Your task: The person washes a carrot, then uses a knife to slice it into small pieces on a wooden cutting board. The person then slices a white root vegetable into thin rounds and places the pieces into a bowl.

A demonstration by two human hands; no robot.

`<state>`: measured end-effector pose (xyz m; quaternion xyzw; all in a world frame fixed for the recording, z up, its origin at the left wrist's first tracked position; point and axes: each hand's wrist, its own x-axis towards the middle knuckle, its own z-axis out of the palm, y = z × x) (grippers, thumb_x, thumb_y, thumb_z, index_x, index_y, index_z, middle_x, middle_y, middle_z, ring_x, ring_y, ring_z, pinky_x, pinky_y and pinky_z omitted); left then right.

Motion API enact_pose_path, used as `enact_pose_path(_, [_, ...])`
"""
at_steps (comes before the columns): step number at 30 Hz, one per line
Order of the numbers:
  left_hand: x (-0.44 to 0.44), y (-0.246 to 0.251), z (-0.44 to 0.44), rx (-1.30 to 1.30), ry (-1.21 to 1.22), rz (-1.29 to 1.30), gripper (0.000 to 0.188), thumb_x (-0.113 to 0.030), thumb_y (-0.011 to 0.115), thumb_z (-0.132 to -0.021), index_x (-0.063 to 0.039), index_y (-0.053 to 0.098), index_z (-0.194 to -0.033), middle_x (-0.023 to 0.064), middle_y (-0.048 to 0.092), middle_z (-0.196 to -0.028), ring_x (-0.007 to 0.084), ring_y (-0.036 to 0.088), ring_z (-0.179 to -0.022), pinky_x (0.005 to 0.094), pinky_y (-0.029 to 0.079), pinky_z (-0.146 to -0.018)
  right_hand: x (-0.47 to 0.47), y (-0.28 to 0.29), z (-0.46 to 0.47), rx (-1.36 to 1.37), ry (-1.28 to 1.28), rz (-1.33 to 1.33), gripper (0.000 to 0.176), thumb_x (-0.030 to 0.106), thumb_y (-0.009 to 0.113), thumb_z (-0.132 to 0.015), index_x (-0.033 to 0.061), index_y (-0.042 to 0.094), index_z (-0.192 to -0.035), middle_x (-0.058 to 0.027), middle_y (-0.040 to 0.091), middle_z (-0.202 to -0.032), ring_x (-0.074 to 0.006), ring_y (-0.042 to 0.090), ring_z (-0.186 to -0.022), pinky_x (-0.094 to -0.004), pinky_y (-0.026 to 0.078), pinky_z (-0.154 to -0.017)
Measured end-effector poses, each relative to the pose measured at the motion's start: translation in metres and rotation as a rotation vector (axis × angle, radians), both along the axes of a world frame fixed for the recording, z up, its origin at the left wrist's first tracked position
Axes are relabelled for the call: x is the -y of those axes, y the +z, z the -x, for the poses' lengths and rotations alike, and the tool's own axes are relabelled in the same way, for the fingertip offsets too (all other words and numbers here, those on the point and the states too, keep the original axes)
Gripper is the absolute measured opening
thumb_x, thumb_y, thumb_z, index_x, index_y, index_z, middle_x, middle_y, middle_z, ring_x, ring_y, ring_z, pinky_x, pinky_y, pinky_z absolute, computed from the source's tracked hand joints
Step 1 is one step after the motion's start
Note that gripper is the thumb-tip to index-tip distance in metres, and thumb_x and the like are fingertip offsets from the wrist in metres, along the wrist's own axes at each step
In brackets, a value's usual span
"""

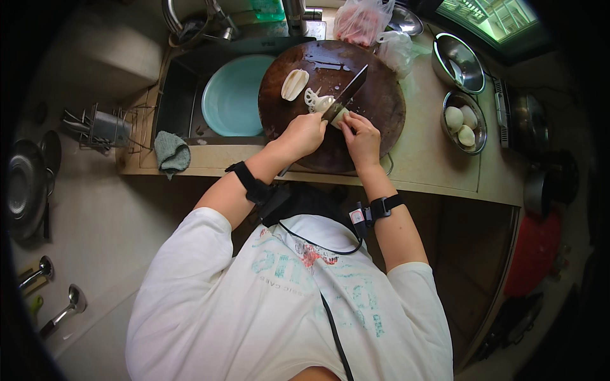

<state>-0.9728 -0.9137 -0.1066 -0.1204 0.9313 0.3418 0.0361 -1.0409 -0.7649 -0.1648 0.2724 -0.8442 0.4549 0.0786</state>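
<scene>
My left hand [305, 134] is closed around the handle of a kitchen knife [351, 88], whose broad blade points up and to the right over a round wooden chopping board [386, 102]. My right hand [362, 135] grips a pale piece of lotus root [339, 117] with thumb and fingertips, on the board right beside the blade. Thin lotus root slices [317, 101] with holes lie to the left of the blade. Farther left on the board rests a larger cut piece of lotus root [295, 85], showing long grooves. The knife handle is mostly hidden in my hand.
The board overlaps a sink holding a light blue basin [233, 97]. A grey cloth [172, 152] hangs over the counter's front edge. At right stand a steel bowl [459, 64] and a bowl of pale round pieces [464, 122]. Plastic bags [363, 21] lie behind the board.
</scene>
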Motion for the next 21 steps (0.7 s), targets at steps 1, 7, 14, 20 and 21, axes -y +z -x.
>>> enact_pose_path(1, [0.000, 0.003, -0.002, -0.009, 0.011, -0.004, 0.026, -0.019, 0.050, -0.090, 0.005, 0.058, -0.089, 0.0284, 0.060, -0.082, 0.0449, 0.058, -0.082, 0.0498, 0.046, -0.071, 0.000, 0.000, 0.000, -0.005, 0.000, 0.003, 0.020, 0.014, 0.073, -0.076, 0.0026, 0.070, -0.092, -0.0142, 0.068, -0.097, -0.0286, 0.067, -0.084, -0.0325, 0.053, -0.076])
enact_pose_path(7, [-0.003, 0.016, -0.007, -0.067, 0.002, -0.032, 0.026, -0.019, 0.050, -0.091, 0.005, 0.058, -0.089, 0.0288, 0.060, -0.079, 0.0454, 0.057, -0.080, 0.0498, 0.045, -0.069, 0.000, -0.001, -0.001, 0.034, -0.019, -0.002, 0.019, 0.012, 0.072, -0.076, 0.0025, 0.070, -0.092, -0.0139, 0.068, -0.097, -0.0281, 0.067, -0.085, -0.0325, 0.053, -0.076])
enact_pose_path(14, [-0.007, 0.020, -0.016, -0.027, 0.007, -0.025, 0.025, -0.018, 0.049, -0.091, 0.005, 0.057, -0.086, 0.0291, 0.059, -0.079, 0.0456, 0.058, -0.079, 0.0501, 0.045, -0.070, -0.001, 0.000, 0.000, 0.027, 0.002, -0.008, 0.019, 0.011, 0.072, -0.076, 0.0020, 0.070, -0.092, -0.0141, 0.068, -0.098, -0.0286, 0.067, -0.086, -0.0327, 0.053, -0.077])
enact_pose_path(20, [-0.006, 0.016, -0.011, 0.024, -0.026, -0.016, 0.025, -0.017, 0.049, -0.091, 0.006, 0.057, -0.086, 0.0293, 0.060, -0.078, 0.0455, 0.058, -0.080, 0.0500, 0.046, -0.070, -0.001, 0.000, -0.002, 0.005, 0.009, -0.013, 0.019, 0.013, 0.072, -0.076, 0.0019, 0.070, -0.092, -0.0147, 0.068, -0.098, -0.0291, 0.067, -0.086, -0.0329, 0.053, -0.078])
enact_pose_path(21, [-0.007, 0.014, -0.005, 0.033, -0.030, -0.011, 0.025, -0.017, 0.049, -0.090, 0.006, 0.058, -0.086, 0.0293, 0.060, -0.078, 0.0454, 0.058, -0.080, 0.0499, 0.046, -0.070, -0.001, 0.000, -0.002, 0.008, 0.006, -0.012, 0.019, 0.013, 0.072, -0.076, 0.0019, 0.070, -0.092, -0.0148, 0.068, -0.098, -0.0292, 0.067, -0.086, -0.0329, 0.053, -0.078])
